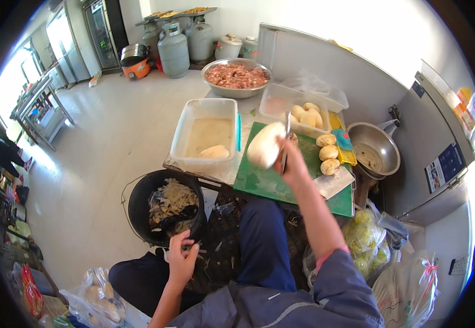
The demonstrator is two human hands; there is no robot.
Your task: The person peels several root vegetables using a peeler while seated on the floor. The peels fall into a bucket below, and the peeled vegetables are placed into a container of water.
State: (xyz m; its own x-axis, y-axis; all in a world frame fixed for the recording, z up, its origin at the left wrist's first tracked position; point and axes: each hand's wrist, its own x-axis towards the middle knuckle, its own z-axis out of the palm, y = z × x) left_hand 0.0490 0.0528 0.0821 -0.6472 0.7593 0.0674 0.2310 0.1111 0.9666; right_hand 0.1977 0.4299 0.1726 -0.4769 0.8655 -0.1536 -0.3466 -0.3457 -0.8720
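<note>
My right hand [290, 164] is raised over a green cutting board [258, 180], blurred by motion. It holds a large, pale peeled potato [265, 145] together with a narrow metal-edged tool, probably a knife or peeler [287, 123]. Beside the board's right edge lie several unpeeled potatoes [328, 153], and part of another shows behind my right hand. My left hand [181, 258] hangs at the near rim of a black bucket [135, 205] with its fingers apart; I see nothing held in it. Peelings [176, 201] fill much of the bucket.
A clear plastic tub [204, 107] holds cloudy water and one peeled potato [214, 151]. Behind the board, another tub [268, 100] contains peeled potatoes [309, 115]. A steel bowl of minced meat [237, 78] stands at the back, a steel basin [374, 149] at right. Bagged green vegetables [362, 233] sit below.
</note>
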